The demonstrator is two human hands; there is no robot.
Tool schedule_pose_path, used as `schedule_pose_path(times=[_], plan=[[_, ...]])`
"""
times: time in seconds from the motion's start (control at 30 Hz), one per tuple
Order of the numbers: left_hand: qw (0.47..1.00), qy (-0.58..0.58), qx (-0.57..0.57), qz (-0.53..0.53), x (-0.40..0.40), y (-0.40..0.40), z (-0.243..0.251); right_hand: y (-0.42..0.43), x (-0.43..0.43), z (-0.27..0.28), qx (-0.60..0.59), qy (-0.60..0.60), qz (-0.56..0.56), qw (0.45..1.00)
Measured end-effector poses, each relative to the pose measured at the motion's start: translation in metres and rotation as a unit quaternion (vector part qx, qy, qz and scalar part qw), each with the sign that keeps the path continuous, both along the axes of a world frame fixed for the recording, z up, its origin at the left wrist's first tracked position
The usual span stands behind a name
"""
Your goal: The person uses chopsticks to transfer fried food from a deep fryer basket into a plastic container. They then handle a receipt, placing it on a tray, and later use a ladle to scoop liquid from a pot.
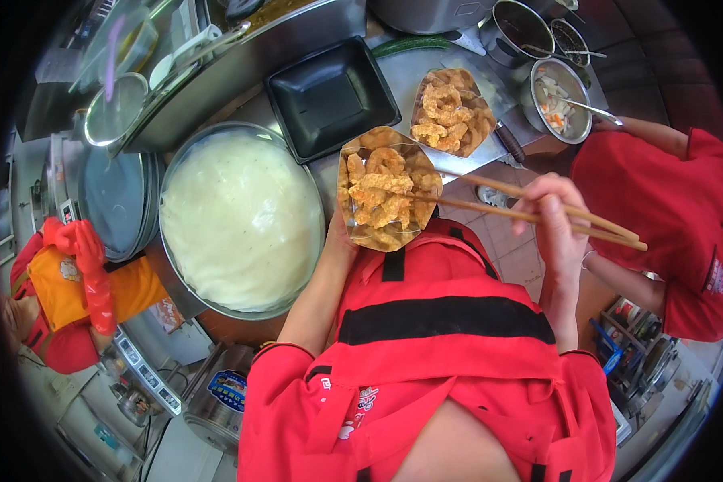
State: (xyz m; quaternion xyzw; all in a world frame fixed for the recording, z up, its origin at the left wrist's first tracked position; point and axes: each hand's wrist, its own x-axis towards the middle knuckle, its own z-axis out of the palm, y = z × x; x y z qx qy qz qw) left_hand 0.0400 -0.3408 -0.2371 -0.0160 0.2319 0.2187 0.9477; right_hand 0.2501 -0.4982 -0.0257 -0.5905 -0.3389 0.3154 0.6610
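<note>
My left hand (343, 235) holds a mirror-walled or clear-walled tray of fried, breaded pieces (382, 187) from its left side, in front of my chest. Long wooden chopsticks (494, 208) are gripped in my right hand (551, 217), their tips at the pieces in that tray. A second tray of fried pieces (449, 114) stands on the steel counter beyond. Left of it sits a black rectangular pan (334, 99). A large round metal basin of pale, smooth dough or batter (241, 223) lies to the left of my left forearm.
A knife handle (510, 141) lies by the second tray. Steel bowl with chopped vegetables (557, 99), a pot (521, 30) and a green cucumber-like vegetable (411, 45) stand behind. One person in red (657, 217) is close at right; another in red gloves (87, 247) is at left. A strainer (117, 108) hangs upper left.
</note>
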Motion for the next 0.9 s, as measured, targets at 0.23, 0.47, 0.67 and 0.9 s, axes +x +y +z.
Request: schedule_pose_path(times=[0.23,0.47,0.67,0.9], plan=[[0.998,-0.037,-0.011,-0.044,0.018,0.003,0.025,0.016,-0.029,-0.009,-0.106,-0.217,0.102,0.965],[0.999,-0.046,-0.025,-0.012,0.010,0.000,0.001,-0.064,0.030,-0.005,0.060,-0.001,-0.095,0.994],[0.999,-0.054,-0.006,-0.005,0.015,0.001,-0.008,-0.058,0.053,-0.038,-0.157,-0.085,-0.202,0.963],[0.996,-0.076,0.025,-0.031,0.031,0.005,0.034,0.028,0.038,-0.179,-0.336,-0.161,-0.102,0.922]])
